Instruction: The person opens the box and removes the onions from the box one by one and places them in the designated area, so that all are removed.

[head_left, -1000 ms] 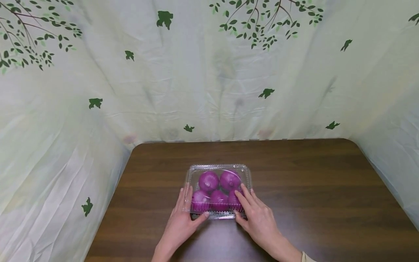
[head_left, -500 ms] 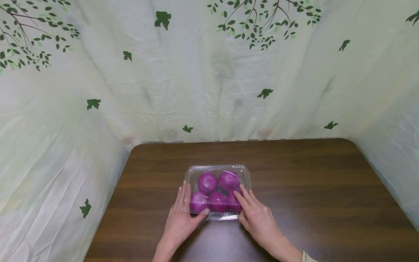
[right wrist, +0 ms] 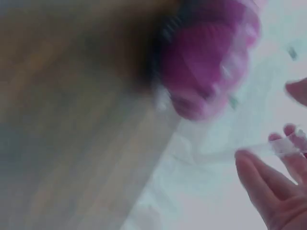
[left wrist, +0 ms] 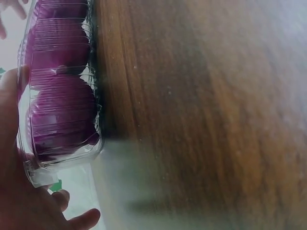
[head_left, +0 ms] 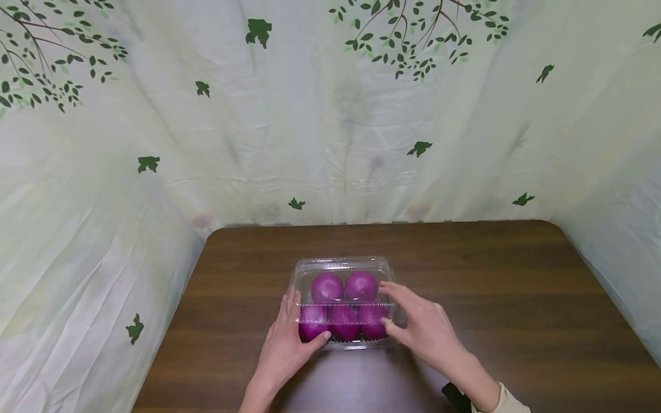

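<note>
In the head view, several purple onions (head_left: 327, 287) sit in a clear plastic clamshell box (head_left: 356, 345). The front of its hinged lid (head_left: 338, 304) is tilted up off the base. My right hand (head_left: 426, 327) holds the lid at its right side, thumb and forefinger bent around it; in the blurred right wrist view, a clear strip (right wrist: 285, 146) crosses the fingertips. My left hand (head_left: 284, 344) rests against the box's front left corner, fingers straight along the side, thumb at the front. From the left wrist, that thumb (left wrist: 12, 91) touches the rim beside the ridged wall.
A brown wood-grain table (head_left: 496, 304) carries the box near its middle. Pale curtains (head_left: 310, 115) printed with leaves and birds hang behind it and at both sides. A black band (head_left: 456, 397) is on the right wrist.
The lid's front edge has risen from the base. My right hand has come up and shifted slightly right with it, baring more of its wrist. My left hand has stayed put.
</note>
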Tool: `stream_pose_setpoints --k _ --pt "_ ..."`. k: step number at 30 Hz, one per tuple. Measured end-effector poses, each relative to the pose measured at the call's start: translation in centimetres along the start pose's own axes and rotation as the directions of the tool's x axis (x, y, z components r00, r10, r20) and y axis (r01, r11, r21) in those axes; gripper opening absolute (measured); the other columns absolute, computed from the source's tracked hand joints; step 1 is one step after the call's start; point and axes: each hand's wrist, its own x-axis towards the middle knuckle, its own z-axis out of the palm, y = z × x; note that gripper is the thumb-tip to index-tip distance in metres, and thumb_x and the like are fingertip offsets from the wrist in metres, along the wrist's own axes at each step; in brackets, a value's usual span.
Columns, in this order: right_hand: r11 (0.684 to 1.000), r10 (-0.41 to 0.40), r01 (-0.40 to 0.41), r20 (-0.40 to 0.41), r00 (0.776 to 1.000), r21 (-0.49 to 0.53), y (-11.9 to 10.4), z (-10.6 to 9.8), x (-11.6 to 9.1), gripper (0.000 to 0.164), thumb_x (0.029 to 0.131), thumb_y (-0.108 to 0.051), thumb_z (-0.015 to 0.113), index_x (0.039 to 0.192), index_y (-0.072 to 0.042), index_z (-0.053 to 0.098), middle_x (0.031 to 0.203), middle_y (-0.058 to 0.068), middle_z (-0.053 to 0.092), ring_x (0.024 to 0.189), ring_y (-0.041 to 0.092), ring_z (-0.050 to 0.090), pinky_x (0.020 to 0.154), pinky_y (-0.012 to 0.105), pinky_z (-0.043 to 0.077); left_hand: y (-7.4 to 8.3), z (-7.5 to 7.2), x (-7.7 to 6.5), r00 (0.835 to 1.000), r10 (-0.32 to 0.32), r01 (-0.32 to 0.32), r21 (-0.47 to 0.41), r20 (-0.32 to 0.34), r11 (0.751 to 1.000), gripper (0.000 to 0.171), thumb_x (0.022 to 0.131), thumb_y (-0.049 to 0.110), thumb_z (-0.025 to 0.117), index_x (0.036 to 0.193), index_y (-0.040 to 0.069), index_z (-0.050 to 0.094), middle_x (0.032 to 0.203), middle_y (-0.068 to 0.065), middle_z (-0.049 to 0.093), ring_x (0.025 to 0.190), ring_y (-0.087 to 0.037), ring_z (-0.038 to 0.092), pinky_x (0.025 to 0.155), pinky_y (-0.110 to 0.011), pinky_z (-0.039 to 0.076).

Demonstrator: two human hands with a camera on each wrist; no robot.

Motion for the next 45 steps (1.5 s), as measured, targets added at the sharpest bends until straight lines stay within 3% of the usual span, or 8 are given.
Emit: stream_pose_setpoints --k 3,7,10,13,21,26,34,45 --pt "0.974 0.117 -0.107 -0.037 0.992 0.201 0.2 -1.2 1.3 0.050 0.082 -0.020 0.081 0.126 -0.013 0.058 0.123 0.000 0.064 0.093 0.013 0.067 0.070 0.026 0.056 0.0 -0.1 0.1 1.000 -0.013 0.013 -0.007 0.007 1.000 0.112 0.079 0.071 0.065 0.157 0.005 0.019 0.164 -0.010 0.010 0.146 -0.036 0.018 0.106 -0.063 0.031" --pt "0.850 0.234 -0.162 -0.085 0.968 0.501 0.7 -2.0 3.1 0.029 0.092 -0.009 0.069 0.118 -0.006 0.055 0.125 0.005 0.056 0.110 0.024 0.064 0.090 0.032 0.052 0.0 -0.1 0.2 0.999 -0.020 0.020 -0.007 0.028 1.000 0.112 0.079 0.071 0.065 0.157 0.006 0.019 0.165 -0.004 0.006 0.148 -0.032 0.014 0.107 -0.063 0.030" --pt "0.792 0.277 -0.159 -0.115 0.954 0.590 0.2 -2.3 4.1 0.018 0.096 -0.002 0.061 0.114 -0.002 0.058 0.119 0.008 0.056 0.108 0.024 0.062 0.093 0.026 0.050 0.1 0.0 0.2 0.999 -0.018 0.018 -0.009 0.040 1.000 0.111 0.079 0.069 0.066 0.158 0.007 0.018 0.165 -0.002 0.005 0.149 -0.031 0.011 0.107 -0.063 0.030" --pt "0.776 0.313 -0.182 -0.117 0.943 0.604 -0.8 -2.8 4.8 0.020 0.098 0.003 0.055 0.118 0.002 0.059 0.117 0.013 0.059 0.110 0.025 0.059 0.093 0.020 0.047 0.4 -0.1 0.2 0.999 -0.016 0.017 -0.015 0.041 1.000 0.111 0.079 0.069 0.067 0.158 0.008 0.017 0.165 -0.001 0.004 0.149 -0.030 0.011 0.107 -0.063 0.029" --pt "0.763 0.306 -0.220 -0.039 0.951 0.608 1.7 -0.5 4.1 0.056 0.102 -0.005 0.051 0.153 -0.021 0.035 0.154 0.000 0.038 0.140 0.019 0.035 0.111 0.035 0.032 0.5 -0.2 0.1 0.998 -0.021 0.022 -0.020 0.051 1.000 0.111 0.079 0.069 0.066 0.158 0.009 0.017 0.165 0.001 0.003 0.149 -0.029 0.009 0.107 -0.064 0.028" --pt "0.762 0.310 -0.239 -0.014 0.951 0.601 1.8 -0.1 3.5 0.054 0.099 -0.005 0.057 0.149 -0.020 0.043 0.158 -0.006 0.029 0.143 0.018 0.029 0.110 0.044 0.031 0.5 -0.3 0.1 0.999 -0.019 0.020 -0.027 0.039 0.999 0.111 0.079 0.068 0.068 0.158 0.009 0.017 0.165 0.000 0.004 0.149 -0.031 0.011 0.106 -0.066 0.028" --pt "0.799 0.280 -0.255 0.038 0.959 0.545 1.6 0.5 2.4 0.044 0.097 -0.006 0.061 0.140 -0.016 0.055 0.154 -0.003 0.038 0.137 0.020 0.040 0.105 0.050 0.038 0.3 -0.4 0.1 0.999 -0.016 0.017 -0.019 0.037 1.000 0.111 0.079 0.070 0.065 0.158 0.007 0.019 0.165 -0.002 0.005 0.148 -0.033 0.012 0.105 -0.067 0.029" --pt "0.880 0.167 -0.222 0.163 0.972 0.421 1.1 1.3 0.7 0.044 0.092 -0.007 0.068 0.135 -0.013 0.058 0.149 0.004 0.046 0.132 0.027 0.047 0.100 0.052 0.044 -0.2 -0.3 -0.1 1.000 0.003 -0.003 0.002 0.027 1.000 0.110 0.080 0.072 0.063 0.157 0.006 0.021 0.165 -0.003 0.006 0.148 -0.033 0.014 0.104 -0.065 0.032"
